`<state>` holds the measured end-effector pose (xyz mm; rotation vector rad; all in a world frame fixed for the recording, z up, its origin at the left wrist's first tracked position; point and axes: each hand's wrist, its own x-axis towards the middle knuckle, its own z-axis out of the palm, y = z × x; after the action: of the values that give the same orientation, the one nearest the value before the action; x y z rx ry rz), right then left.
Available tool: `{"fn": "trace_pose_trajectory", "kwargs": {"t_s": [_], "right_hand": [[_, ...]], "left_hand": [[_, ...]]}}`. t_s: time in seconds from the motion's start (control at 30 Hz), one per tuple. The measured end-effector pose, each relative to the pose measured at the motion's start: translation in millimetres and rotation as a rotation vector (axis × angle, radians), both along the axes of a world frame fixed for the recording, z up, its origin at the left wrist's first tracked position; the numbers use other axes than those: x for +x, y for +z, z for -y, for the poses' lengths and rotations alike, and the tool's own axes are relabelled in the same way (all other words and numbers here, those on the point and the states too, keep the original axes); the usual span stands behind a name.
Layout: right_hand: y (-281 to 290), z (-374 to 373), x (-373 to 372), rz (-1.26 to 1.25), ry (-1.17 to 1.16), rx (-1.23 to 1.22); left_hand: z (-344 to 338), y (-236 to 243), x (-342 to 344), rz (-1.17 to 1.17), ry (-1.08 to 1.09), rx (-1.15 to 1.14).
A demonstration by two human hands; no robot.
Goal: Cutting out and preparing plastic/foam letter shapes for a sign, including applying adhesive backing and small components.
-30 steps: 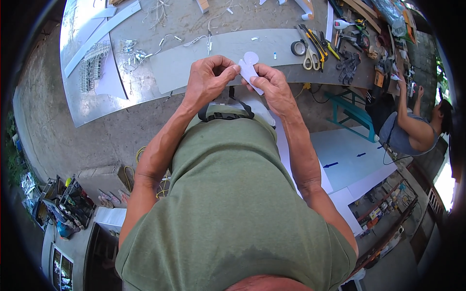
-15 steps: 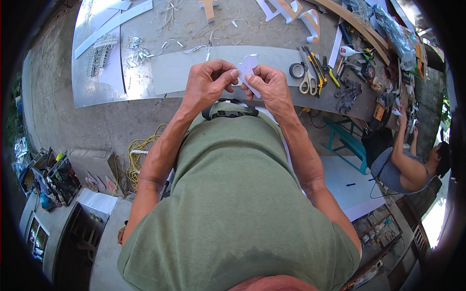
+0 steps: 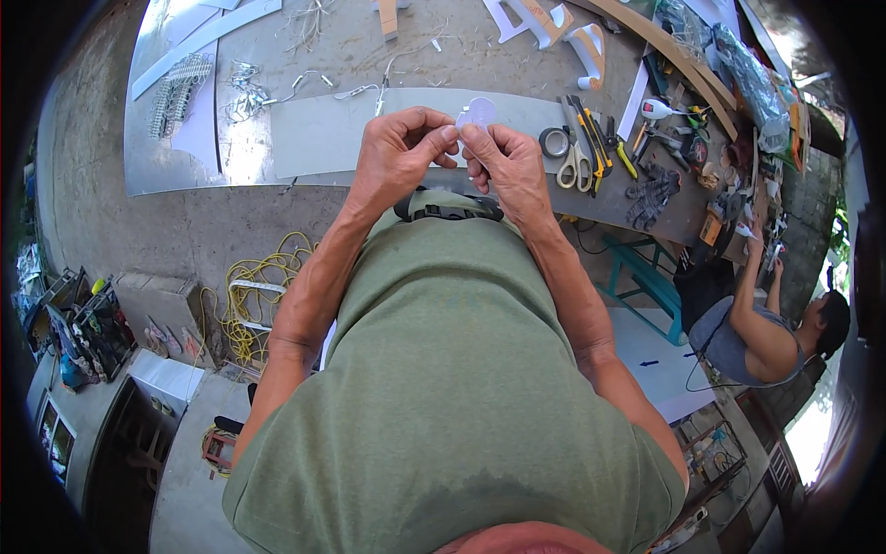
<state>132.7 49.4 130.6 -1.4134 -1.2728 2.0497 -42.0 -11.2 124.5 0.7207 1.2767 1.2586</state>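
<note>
Between the thumb and fingers of my right hand (image 3: 513,173) is a thin, pale lavender-white piece (image 3: 481,112) with a rounded top. Much of its lower part is hidden behind that hand. My left hand (image 3: 397,159) is closed in a pinch right at the piece's left edge, its fingertips almost meeting my right thumb. Whatever those left fingers hold is too small to make out. Both hands are over the near edge of the table, in front of a long pale strip (image 3: 318,138). A string of small white LED modules (image 3: 341,95) lies just beyond them.
Right of my hands are a tape roll (image 3: 554,142), scissors (image 3: 574,171), cutters (image 3: 591,134) and a grey glove (image 3: 652,196). Cut letter shapes (image 3: 586,55) lie farther back. Another person (image 3: 752,337) works at the right, by a teal stool (image 3: 646,282). Yellow cord (image 3: 242,323) coils at lower left.
The pale piece has turned, and its lower end is now hidden behind my right hand. Both hands stay close together. The whole view has shifted slightly, with the table sliding left and up.
</note>
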Motion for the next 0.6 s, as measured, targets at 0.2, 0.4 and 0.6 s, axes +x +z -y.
{"fn": "trace_pose_trajectory", "kwargs": {"t_s": [0.2, 0.4, 0.6], "right_hand": [[5.6, -9.3, 15.6, -0.199, -0.098, -0.055], [5.8, -12.4, 23.1, -0.163, -0.078, 0.14], [1.4, -16.9, 22.5, -0.221, 0.041, 0.27]], "left_hand": [[-3.7, -0.3, 9.4, 0.013, -0.076, 0.003], [1.0, -1.4, 10.4, -0.025, -0.078, -0.012], [-0.1, 3.4, 18.3, -0.198, -0.126, -0.021]]}}
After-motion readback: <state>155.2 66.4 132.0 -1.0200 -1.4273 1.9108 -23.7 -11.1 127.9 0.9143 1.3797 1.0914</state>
